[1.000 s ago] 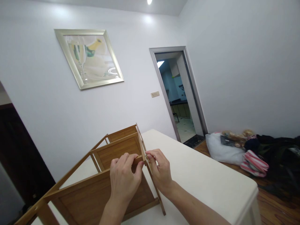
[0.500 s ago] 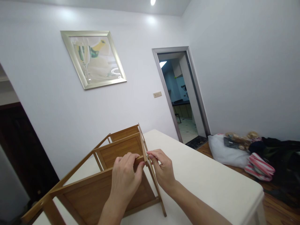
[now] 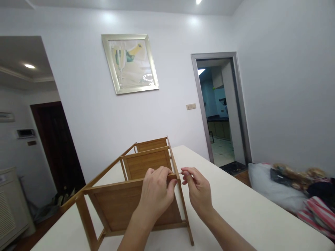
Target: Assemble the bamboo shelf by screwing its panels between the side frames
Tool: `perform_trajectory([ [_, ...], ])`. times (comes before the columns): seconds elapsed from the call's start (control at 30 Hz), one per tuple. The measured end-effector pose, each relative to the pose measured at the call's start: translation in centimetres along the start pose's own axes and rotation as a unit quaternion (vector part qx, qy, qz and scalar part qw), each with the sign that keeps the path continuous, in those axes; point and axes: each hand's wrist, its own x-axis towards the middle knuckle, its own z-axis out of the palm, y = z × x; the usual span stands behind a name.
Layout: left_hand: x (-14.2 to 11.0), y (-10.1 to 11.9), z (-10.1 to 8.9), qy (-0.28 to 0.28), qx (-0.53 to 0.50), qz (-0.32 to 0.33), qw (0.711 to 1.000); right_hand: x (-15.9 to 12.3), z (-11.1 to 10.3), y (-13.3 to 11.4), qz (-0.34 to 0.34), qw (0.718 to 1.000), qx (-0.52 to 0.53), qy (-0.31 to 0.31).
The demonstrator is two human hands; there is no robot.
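Observation:
A brown wooden shelf rack [image 3: 146, 164] lies on its side on the white table [image 3: 222, 205], its shelf panels standing upright. My left hand [image 3: 158, 188] is closed around the end of the nearest panel's top rail, by the corner where it meets the right-hand side post. Just right of that corner, my right hand [image 3: 197, 186] pinches a small thin screw [image 3: 181, 172] between thumb and fingertips, pointing at the post. Most of the screw is hidden by my fingers, and I cannot tell whether its tip is inside the post.
Beyond the table stands a white wall with a framed picture [image 3: 132, 66] and a doorway [image 3: 218, 111]. A white bag [image 3: 272, 188] and piled clothes [image 3: 319, 212] lie on the floor at right. A white louvred cabinet [image 3: 15, 202] stands at left.
My view has turned left and levelled, so the rack and hands appear further right. My right hand stays at the same corner, its fingertips slightly further from the post.

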Motion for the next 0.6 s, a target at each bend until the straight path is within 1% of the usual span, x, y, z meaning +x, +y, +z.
perform_trajectory([
  [0.13,0.0,0.0,0.0,0.002,-0.007,-0.012,1.0,0.2,-0.2,-0.3,-0.008,1.0,-0.023,-0.006],
  [0.33,0.0,-0.1,-0.2,0.009,-0.021,-0.017,1.0,0.2,-0.4,-0.3,-0.028,0.998,-0.063,0.0],
  [0.43,0.0,0.0,-0.5,-0.001,-0.027,-0.021,0.999,0.1,-0.5,-0.2,-0.04,0.997,-0.072,-0.011],
  [0.6,0.2,0.1,-1.1,-0.024,-0.035,-0.025,0.999,0.1,-0.4,-0.6,-0.019,0.996,-0.082,-0.009],
])
